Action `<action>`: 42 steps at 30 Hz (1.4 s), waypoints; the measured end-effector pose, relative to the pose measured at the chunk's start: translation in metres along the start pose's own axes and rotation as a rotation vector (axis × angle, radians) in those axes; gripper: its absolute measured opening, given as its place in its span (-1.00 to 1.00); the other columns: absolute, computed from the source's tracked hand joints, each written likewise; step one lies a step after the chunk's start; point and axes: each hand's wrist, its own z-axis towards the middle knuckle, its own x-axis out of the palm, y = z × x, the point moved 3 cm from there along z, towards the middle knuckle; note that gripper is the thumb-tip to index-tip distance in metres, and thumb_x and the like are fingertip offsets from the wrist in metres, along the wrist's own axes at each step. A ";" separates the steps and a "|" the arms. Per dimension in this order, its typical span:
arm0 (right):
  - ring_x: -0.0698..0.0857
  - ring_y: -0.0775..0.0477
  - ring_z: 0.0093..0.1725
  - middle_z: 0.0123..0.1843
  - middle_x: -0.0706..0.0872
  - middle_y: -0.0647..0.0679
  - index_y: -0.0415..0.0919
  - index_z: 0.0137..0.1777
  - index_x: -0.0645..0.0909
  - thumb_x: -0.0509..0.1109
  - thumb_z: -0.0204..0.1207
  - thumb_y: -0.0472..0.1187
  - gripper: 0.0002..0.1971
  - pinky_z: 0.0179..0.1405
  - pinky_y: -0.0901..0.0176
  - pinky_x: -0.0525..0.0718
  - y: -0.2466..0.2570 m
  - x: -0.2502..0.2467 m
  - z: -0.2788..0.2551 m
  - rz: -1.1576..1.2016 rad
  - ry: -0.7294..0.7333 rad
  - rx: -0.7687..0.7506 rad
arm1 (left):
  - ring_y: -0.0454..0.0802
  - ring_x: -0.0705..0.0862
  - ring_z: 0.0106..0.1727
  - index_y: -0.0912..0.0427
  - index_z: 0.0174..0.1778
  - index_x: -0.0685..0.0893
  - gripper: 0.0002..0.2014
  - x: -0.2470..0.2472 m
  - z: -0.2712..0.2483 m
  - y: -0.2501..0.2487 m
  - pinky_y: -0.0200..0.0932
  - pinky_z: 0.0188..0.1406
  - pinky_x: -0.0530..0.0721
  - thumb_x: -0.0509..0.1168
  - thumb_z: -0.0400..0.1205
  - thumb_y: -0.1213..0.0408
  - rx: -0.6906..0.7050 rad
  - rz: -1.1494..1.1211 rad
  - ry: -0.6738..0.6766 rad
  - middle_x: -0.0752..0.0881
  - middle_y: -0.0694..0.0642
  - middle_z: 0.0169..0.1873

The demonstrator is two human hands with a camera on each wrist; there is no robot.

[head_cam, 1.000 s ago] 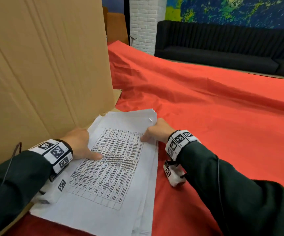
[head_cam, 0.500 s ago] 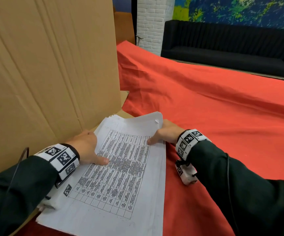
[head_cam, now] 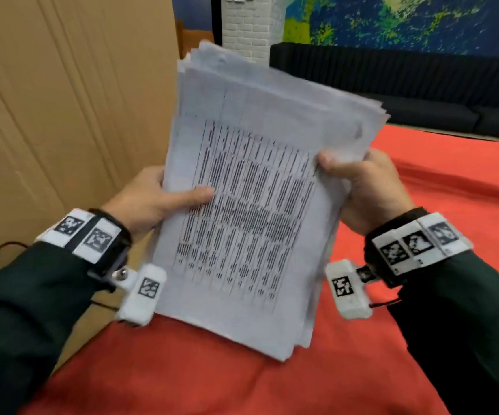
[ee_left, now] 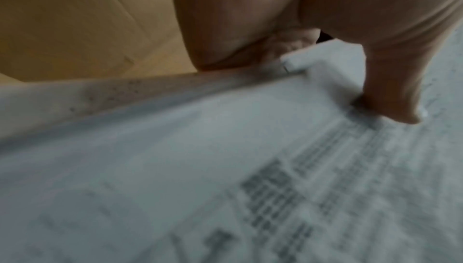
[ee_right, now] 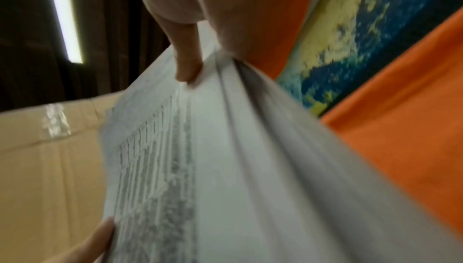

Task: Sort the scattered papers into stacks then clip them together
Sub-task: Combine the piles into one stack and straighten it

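A thick stack of white printed papers with a table of black text on top is held up above the red cloth, tilted toward me. My left hand grips its left edge, thumb laid across the top sheet. My right hand grips the right edge, thumb on the front. In the left wrist view the papers fill the frame and the thumb presses on them. In the right wrist view the papers fan slightly at the edge below my right thumb. No clip shows in any view.
A tall cardboard panel stands close on the left. The red cloth covers the surface below and to the right. A black sofa and a white brick pillar stand beyond.
The stack lay flat on the red cloth under both hands. Both hands now grip its sides and have lifted it off the cloth, tilted upright.
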 end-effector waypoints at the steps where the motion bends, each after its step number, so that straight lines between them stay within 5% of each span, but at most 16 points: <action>1: 0.81 -0.32 0.18 0.23 0.81 -0.35 -0.45 0.25 0.69 0.35 0.53 -0.62 -0.68 0.32 -0.25 0.74 0.021 -0.007 -0.001 -0.014 -0.031 -0.077 | 0.16 0.87 0.16 0.21 0.23 0.79 -0.23 0.018 0.005 -0.014 0.23 0.26 0.80 0.79 0.14 -0.05 0.056 -0.042 0.004 0.89 0.18 0.12; 5: 0.83 -0.25 0.16 0.25 0.81 -0.35 -0.52 0.34 0.63 0.47 0.47 -0.55 -0.59 0.28 -0.21 0.78 0.111 -0.049 -0.017 -0.245 -0.161 -0.426 | -0.16 0.87 0.10 0.13 0.13 0.82 -0.59 0.097 0.024 -0.073 -0.14 0.23 0.80 0.71 0.37 0.32 0.414 -0.103 -0.093 0.90 -0.16 -0.03; 7: 0.81 -0.36 0.21 0.25 0.79 -0.41 -0.59 0.34 0.60 0.57 0.41 -0.47 -0.51 0.26 -0.26 0.78 0.149 -0.072 -0.029 -0.339 -0.192 -0.552 | -0.30 0.85 0.04 0.14 0.11 0.81 -0.61 0.129 0.034 -0.100 -0.31 0.13 0.78 0.70 0.40 0.41 0.554 -0.117 -0.078 0.87 -0.32 -0.16; 11: 0.80 -0.24 0.12 0.25 0.75 -0.50 -0.61 0.27 0.57 0.64 0.37 -0.41 -0.49 0.18 -0.19 0.78 0.188 -0.114 -0.052 -0.495 -0.257 -0.666 | -0.10 0.84 0.04 0.03 -0.10 0.87 -0.67 0.172 0.050 -0.142 0.00 0.12 0.82 0.78 0.28 0.26 0.728 -0.256 -0.068 0.90 -0.01 -0.03; 14: 0.78 -0.22 0.16 0.27 0.72 -0.42 -0.47 0.34 0.49 0.63 0.41 -0.43 -0.46 0.24 -0.17 0.76 0.186 -0.146 -0.061 -0.543 -0.245 -0.632 | -0.23 0.83 -0.08 0.00 -0.21 0.84 -0.70 0.212 0.060 -0.143 -0.18 0.03 0.81 0.78 0.25 0.22 0.691 -0.265 -0.086 0.89 -0.12 -0.15; 19: 0.66 -0.05 0.18 0.26 0.55 -0.25 -0.12 0.27 0.27 0.46 0.47 -0.40 -0.49 0.32 -0.18 0.67 0.162 -0.199 -0.076 -0.582 -0.318 -0.486 | -0.35 0.79 -0.25 0.17 -0.18 0.83 -0.76 0.272 0.060 -0.116 -0.32 -0.18 0.77 0.75 0.36 0.32 0.586 -0.193 -0.068 0.85 0.03 -0.16; 24: 0.77 -0.24 0.18 0.25 0.77 -0.26 -0.27 0.39 0.45 0.49 0.50 -0.34 -0.52 0.34 -0.29 0.72 0.133 -0.231 -0.097 -0.355 -0.369 -0.313 | -0.03 0.86 -0.13 0.29 -0.11 0.85 -0.67 0.283 0.065 -0.103 -0.03 -0.03 0.85 0.77 0.30 0.30 0.501 -0.301 0.043 0.90 0.16 -0.11; 27: 0.76 -0.25 0.24 0.27 0.79 -0.27 -0.40 0.44 0.56 0.46 0.56 -0.26 -0.54 0.44 -0.30 0.65 0.106 -0.236 -0.105 -0.349 -0.377 -0.253 | -0.04 0.84 -0.08 0.27 0.01 0.82 -0.50 0.282 0.068 -0.087 -0.03 0.09 0.82 0.78 0.20 0.24 0.434 -0.375 0.172 0.92 0.05 -0.10; 32: 0.79 0.02 0.18 0.18 0.82 -0.03 -0.17 0.42 0.54 0.34 0.68 -0.33 -0.67 0.26 0.00 0.76 0.109 -0.224 -0.099 -0.472 -0.431 -0.343 | -0.25 0.85 -0.04 -0.08 -0.10 0.86 -0.74 0.297 0.048 -0.080 -0.27 0.03 0.77 0.70 0.42 0.33 0.472 -0.240 0.099 0.89 -0.22 -0.14; 35: 0.72 -0.10 0.33 0.35 0.73 -0.18 -0.07 0.37 0.50 0.29 0.67 -0.27 -0.70 0.46 -0.20 0.65 0.132 -0.212 -0.093 -0.578 -0.438 -0.505 | -0.44 0.80 -0.18 -0.15 -0.12 0.77 -0.77 0.303 0.036 -0.115 -0.51 -0.13 0.70 0.68 0.47 0.19 0.548 -0.158 -0.028 0.82 -0.30 -0.21; 39: 0.65 0.07 0.18 0.18 0.64 -0.13 -0.07 0.23 0.44 0.23 0.69 -0.44 -0.73 0.39 0.06 0.62 0.153 -0.198 -0.088 -0.616 -0.400 -0.683 | -0.56 0.62 -0.53 -0.06 -0.28 0.65 -0.73 0.311 0.032 -0.135 -0.56 -0.41 0.53 0.65 0.52 0.24 0.578 -0.200 -0.094 0.61 -0.40 -0.55; 42: 0.65 0.18 0.07 0.10 0.65 -0.04 -0.08 0.19 0.45 0.32 0.63 -0.35 -0.77 0.23 0.15 0.64 0.147 -0.208 -0.089 -0.583 -0.444 -0.602 | -0.48 0.77 -0.32 0.11 -0.14 0.75 -0.80 0.308 0.039 -0.123 -0.53 -0.20 0.66 0.66 0.49 0.35 0.500 -0.349 -0.038 0.79 -0.22 -0.29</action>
